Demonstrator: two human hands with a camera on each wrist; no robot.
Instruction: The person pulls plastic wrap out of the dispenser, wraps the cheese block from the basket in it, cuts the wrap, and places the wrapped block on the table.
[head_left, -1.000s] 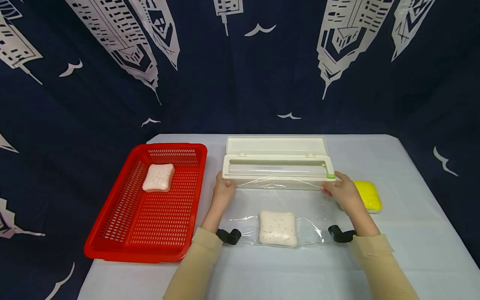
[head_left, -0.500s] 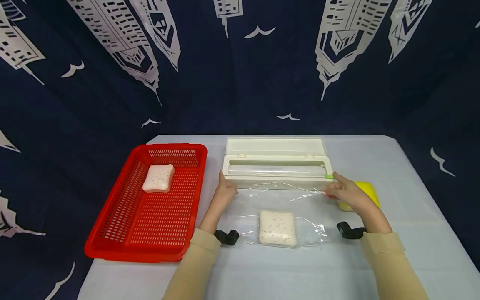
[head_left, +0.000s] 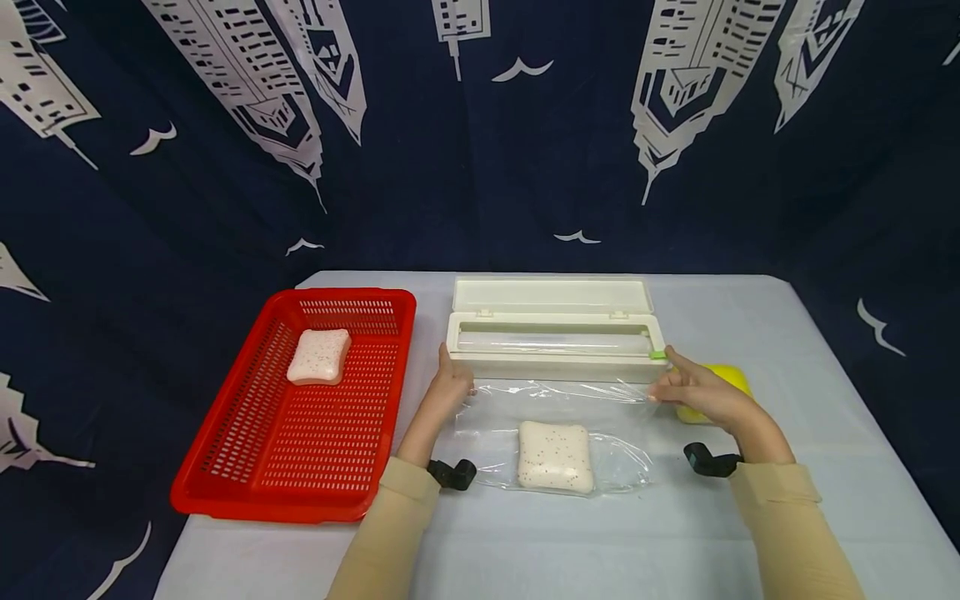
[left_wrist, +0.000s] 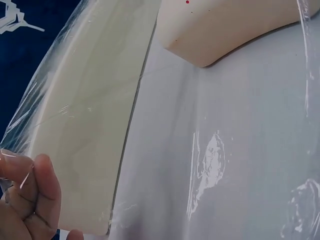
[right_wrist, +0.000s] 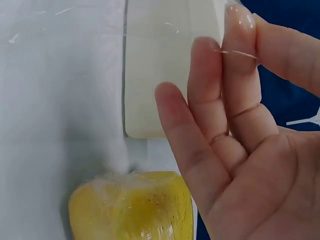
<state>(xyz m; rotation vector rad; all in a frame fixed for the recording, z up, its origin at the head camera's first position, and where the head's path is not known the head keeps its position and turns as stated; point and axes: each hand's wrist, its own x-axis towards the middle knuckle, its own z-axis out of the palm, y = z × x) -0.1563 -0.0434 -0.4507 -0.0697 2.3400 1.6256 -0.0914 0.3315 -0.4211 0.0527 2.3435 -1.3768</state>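
Note:
A white dispenser box [head_left: 555, 367] stands with its lid up and a roll of clear film inside. My left hand [head_left: 451, 383] pinches one corner of a sheet of clear plastic wrap [head_left: 495, 454] at the box's front left. At the front right, my right hand [head_left: 701, 392] pinches the other corner between thumb and fingers, its index finger pointing up by the green slider [head_left: 657, 355]. The sheet's far edge hangs between both hands, in front of the box. Under the film lies a white speckled, toast-shaped block [head_left: 556, 457]. Film stretches from the fingertips [left_wrist: 45, 170] in the left wrist view.
A red perforated basket [head_left: 330, 450] at the left holds a similar speckled block [head_left: 318, 357]. Behind my right hand sits a yellow block [right_wrist: 130, 210], film-covered in the right wrist view. A dark patterned curtain [head_left: 465, 208] hangs behind the white-covered table [head_left: 525, 550].
The film's far edge has come away from the box front. My right hand has shifted right and slightly down with its corner; my left hand has barely moved.

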